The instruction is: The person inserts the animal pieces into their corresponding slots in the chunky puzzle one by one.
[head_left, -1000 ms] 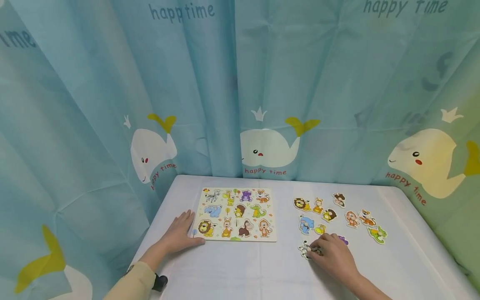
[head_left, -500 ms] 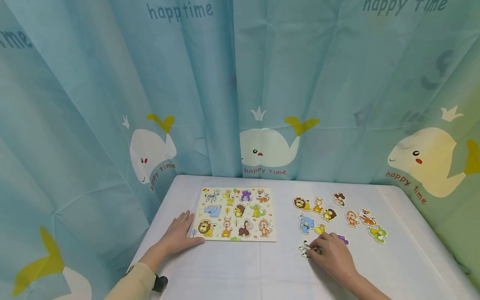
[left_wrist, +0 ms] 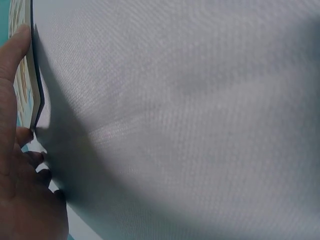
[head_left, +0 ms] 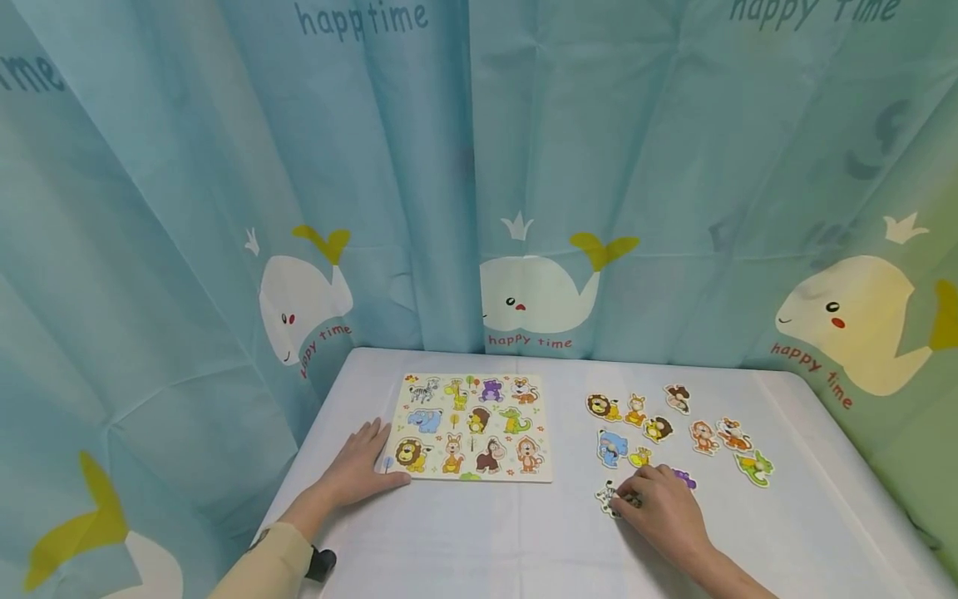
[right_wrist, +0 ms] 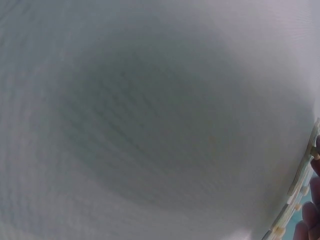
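Observation:
A flat animal puzzle board [head_left: 545, 420] lies on the table, left of centre. My left hand [head_left: 359, 467] rests at its near left corner, thumb along the front edge and the other fingers spread by the left side. In the left wrist view, the thumb of that hand [left_wrist: 12, 170] overlaps the board [left_wrist: 35, 90]. My right hand [head_left: 668, 509] pinches the zebra puzzle piece [head_left: 604, 497] low over the table, partly covering it. Only curled fingers [right_wrist: 312, 215] and edge-on puzzle pieces [right_wrist: 298, 182] show at the right wrist view's border.
Beyond the right hand lie several knobbed pieces, among them a lion [head_left: 601, 406], an elephant [head_left: 611, 448], a giraffe [head_left: 639, 457] and a crocodile [head_left: 753, 468]. A purple piece [head_left: 684, 479] is half hidden behind the hand. A blue whale-print curtain [head_left: 419, 208] hangs behind the white table [head_left: 449, 541].

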`<state>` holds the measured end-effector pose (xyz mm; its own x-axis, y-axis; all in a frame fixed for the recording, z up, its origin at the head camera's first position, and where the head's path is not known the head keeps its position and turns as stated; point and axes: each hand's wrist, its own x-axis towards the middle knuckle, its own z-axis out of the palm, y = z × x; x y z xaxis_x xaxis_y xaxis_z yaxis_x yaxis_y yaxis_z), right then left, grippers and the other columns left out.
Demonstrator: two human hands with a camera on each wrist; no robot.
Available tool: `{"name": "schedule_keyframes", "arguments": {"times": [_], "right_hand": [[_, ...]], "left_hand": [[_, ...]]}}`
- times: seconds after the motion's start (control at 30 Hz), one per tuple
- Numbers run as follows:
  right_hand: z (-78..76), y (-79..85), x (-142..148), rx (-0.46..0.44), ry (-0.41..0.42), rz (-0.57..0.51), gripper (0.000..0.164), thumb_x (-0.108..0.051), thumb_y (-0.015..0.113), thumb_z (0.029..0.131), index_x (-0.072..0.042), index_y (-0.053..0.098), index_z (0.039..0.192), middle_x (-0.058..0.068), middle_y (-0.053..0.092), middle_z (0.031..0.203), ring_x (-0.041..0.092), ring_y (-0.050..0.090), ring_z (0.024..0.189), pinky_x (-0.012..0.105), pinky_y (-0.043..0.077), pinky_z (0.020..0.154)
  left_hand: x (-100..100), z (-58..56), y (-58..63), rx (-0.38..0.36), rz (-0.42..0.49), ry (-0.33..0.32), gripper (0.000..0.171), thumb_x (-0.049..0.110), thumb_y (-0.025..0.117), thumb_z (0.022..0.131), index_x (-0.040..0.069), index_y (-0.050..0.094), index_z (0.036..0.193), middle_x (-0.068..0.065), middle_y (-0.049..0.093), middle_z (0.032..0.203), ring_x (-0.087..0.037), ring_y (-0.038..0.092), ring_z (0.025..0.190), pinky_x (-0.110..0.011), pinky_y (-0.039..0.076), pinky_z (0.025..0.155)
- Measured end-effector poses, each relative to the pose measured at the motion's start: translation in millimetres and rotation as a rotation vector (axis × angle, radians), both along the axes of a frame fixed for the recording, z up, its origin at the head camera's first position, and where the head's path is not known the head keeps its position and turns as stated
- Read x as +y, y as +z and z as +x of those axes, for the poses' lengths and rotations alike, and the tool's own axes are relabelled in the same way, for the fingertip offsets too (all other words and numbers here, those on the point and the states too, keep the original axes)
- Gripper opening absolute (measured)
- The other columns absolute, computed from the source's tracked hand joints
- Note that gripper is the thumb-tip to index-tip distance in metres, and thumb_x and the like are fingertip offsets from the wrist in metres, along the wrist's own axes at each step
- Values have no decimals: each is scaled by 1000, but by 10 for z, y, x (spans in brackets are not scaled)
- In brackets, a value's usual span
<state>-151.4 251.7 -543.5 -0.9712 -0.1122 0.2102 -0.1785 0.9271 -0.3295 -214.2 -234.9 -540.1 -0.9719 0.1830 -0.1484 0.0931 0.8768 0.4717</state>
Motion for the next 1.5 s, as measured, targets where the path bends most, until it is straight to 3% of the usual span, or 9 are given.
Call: {"name": "schedule_keyframes", "arguments": {"times": [0.4, 0.67, 0.93, 1.2, 1.5], "right_hand": [[24, 3, -4, 15, -12, 28, 17, -32, 91, 75, -25, 75, 73, -13, 56, 76, 12, 48, 78, 33, 43, 65], [41, -39, -6, 122, -2, 13, 20, -30, 94, 70, -27, 74, 69, -16, 52, 72, 11, 47, 75, 33, 41, 62], [24, -33, -41, 78, 5, -4, 13, -24, 91, 74, -23, 77, 74, -16, 54, 74, 12, 46, 76, 33, 40, 65], [28, -55, -50, 159, 58, 17, 13, -17, 91, 72, -22, 80, 77, -15, 57, 77, 11, 47, 76, 34, 42, 65], [42, -69, -51, 137, 29, -18, 14, -20, 92, 71, -22, 79, 77, -13, 57, 78, 15, 51, 80, 38, 44, 69]], "left_hand": [[5, -25, -7, 18, -29, -36, 110, 61, 77, 82, -2, 31, 159, -23, 24, 166, -43, 13, 154, -57, 12, 125], [12, -32, 11, 14, -34, -30, 110, 61, 78, 81, -1, 32, 159, -22, 25, 166, -43, 13, 154, -57, 12, 125], [20, -31, 8, 17, -39, -30, 108, 60, 78, 81, -2, 32, 158, -23, 25, 165, -43, 14, 154, -57, 13, 125], [26, -21, 14, 16, -38, -29, 108, 58, 79, 81, -2, 32, 158, -23, 26, 165, -44, 15, 153, -58, 14, 125], [25, -21, 18, 11, -48, -26, 108, 59, 78, 81, -1, 33, 158, -22, 25, 165, -43, 13, 154, -58, 14, 125]]}}
